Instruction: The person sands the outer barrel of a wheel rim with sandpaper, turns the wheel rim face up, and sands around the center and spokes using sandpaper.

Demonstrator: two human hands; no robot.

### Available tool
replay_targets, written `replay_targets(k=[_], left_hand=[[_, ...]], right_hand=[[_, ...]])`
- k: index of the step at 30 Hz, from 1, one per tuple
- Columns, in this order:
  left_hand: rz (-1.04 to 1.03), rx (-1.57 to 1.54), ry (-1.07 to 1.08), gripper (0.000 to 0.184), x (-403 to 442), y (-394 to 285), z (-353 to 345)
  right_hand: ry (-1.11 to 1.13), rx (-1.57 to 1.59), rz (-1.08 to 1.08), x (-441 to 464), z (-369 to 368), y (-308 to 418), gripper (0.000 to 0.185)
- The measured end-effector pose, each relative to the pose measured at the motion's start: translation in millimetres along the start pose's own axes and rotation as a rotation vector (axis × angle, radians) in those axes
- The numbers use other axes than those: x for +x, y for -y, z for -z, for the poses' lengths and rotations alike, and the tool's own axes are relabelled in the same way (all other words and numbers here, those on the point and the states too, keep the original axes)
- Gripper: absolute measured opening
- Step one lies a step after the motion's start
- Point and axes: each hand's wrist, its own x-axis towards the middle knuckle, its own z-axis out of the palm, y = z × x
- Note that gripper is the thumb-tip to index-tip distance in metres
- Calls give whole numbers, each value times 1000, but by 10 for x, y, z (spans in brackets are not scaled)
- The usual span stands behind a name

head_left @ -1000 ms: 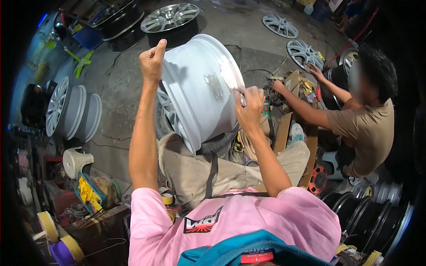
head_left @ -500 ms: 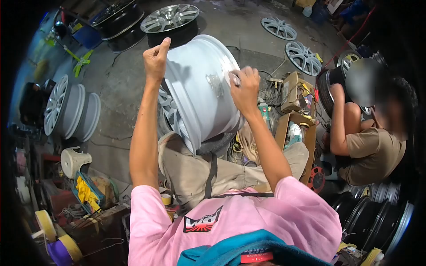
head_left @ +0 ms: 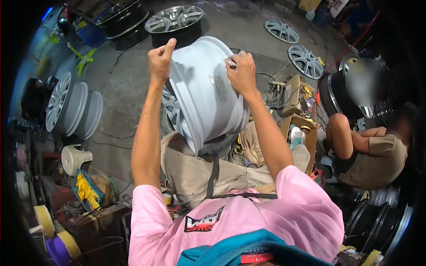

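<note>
Concrete floor (head_left: 122, 95) is surrounding a tilted alloy wheel (head_left: 202, 99) before the person's legs (head_left: 186, 170). Compared with earlier, the right hand (head_left: 242, 74), pinching a small object (head_left: 231, 64), is working higher; the left hand (head_left: 160, 62) is gripping the wheel's edge. Its pale grey barrel is showing a darker patch (head_left: 219, 88).

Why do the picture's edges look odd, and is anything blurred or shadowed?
Head view: corners fall to black, the scene curving as through a wide lens; head view: a blurred patch covers part of the dark wheels at right; head view: a shadow falls on the pale wheel beside the left hand.
</note>
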Motion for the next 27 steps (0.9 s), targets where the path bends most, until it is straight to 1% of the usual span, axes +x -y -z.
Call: replay_targets(k=[2,5,7,9,10,11,12,13,14,16,17,19,23,25,27], left_hand=[[-18,5,2,62,2,4,21],[-25,-8,14,63,9,14,10],[-13,-21,12,63,13,-19,3],[-27,-30,-2,63,-20,-69,-32],[-25,-35,-6,63,-32,-41,-36],[-20,-8,7,59,-25,-16,-15],[-15,23,18,55,-11,0,20],[-26,3,34,56,7,25,29],[-23,4,29,56,2,52,38],[-24,-43,29,56,7,37,21],[-21,-44,29,56,13,30,13],[-18,-18,36,56,12,46,19],[-31,-59,26,57,13,43,5],[2,-52,33,57,14,38,16],[0,-36,22,57,5,22,23]], right_hand=[[-5,11,-4,16,-10,10,11],[27,16,-34,-269,177,21,13],[50,106,-116,-507,314,44,11],[27,136,-114,-581,350,46,10],[-4,176,-94,-562,363,60,8],[0,179,-83,-511,375,83,8],[-9,107,39,-459,393,123,10],[-17,33,156,-446,398,145,14],[-12,35,158,-450,391,142,14],[101,-123,263,-464,389,121,26],[104,-123,261,-446,385,111,26],[162,-218,314,-365,373,108,33],[199,-276,353,-194,380,145,29],[232,-349,405,-149,344,131,34],[266,-353,411,-188,417,163,34]])
